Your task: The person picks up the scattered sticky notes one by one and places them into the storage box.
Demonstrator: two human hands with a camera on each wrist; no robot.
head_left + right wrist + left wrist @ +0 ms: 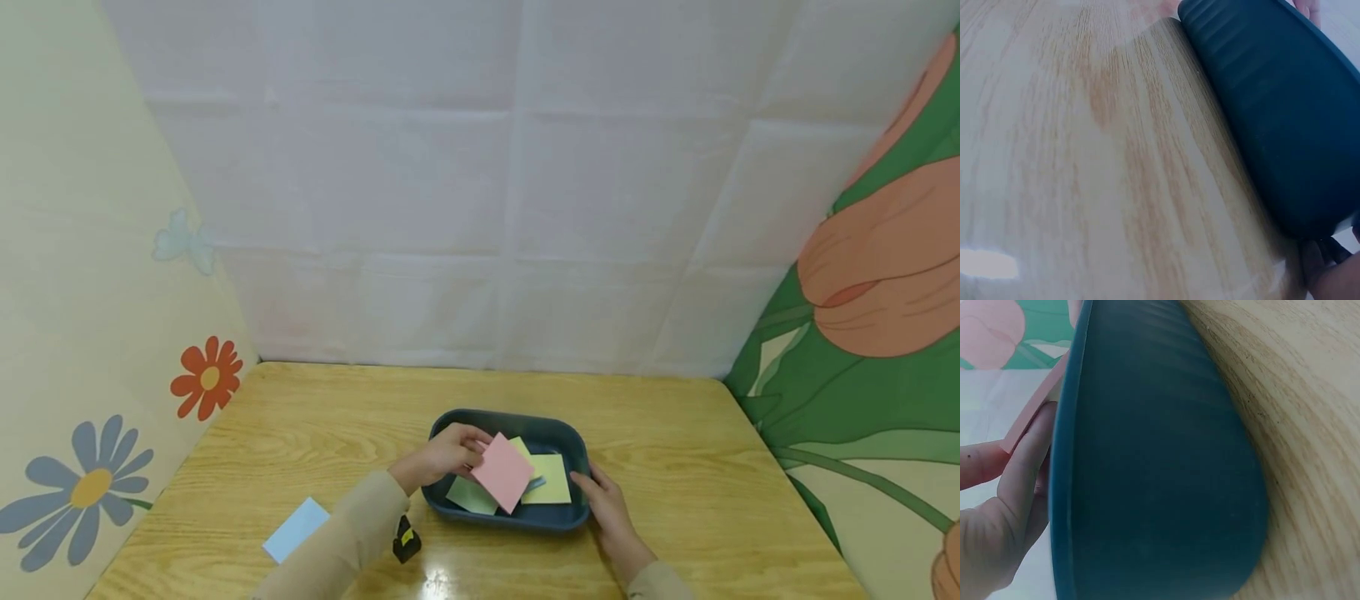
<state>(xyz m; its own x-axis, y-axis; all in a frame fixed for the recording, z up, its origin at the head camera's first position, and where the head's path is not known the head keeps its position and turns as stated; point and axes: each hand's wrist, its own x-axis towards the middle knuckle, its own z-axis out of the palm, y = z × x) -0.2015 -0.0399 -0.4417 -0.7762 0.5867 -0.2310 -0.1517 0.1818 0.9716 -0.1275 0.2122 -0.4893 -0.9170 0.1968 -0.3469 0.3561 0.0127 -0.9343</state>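
Observation:
My left hand (448, 454) reaches over the left end of a dark blue plastic basin (517, 522) and pinches a pink sticky note pad (504, 472) between thumb and fingers. In the left wrist view the pink pad (1034, 411) shows edge-on above the basin's rim. Below and beside it in the basin lie yellow sticky notes (552, 485), a green sticky note (471, 495) and a partly covered blue piece (536, 484). At the basin's right end, my right hand (611, 510) holds its side, thumb at the rim and fingers along the outer wall.
A light blue sticky note pad (295, 530) lies on the wooden table (660, 442) at the left, partly behind the left sleeve. Near the basin's front left corner sits a small black object with a yellow mark (406, 543). Fabric-covered walls (420, 208) enclose the back and sides.

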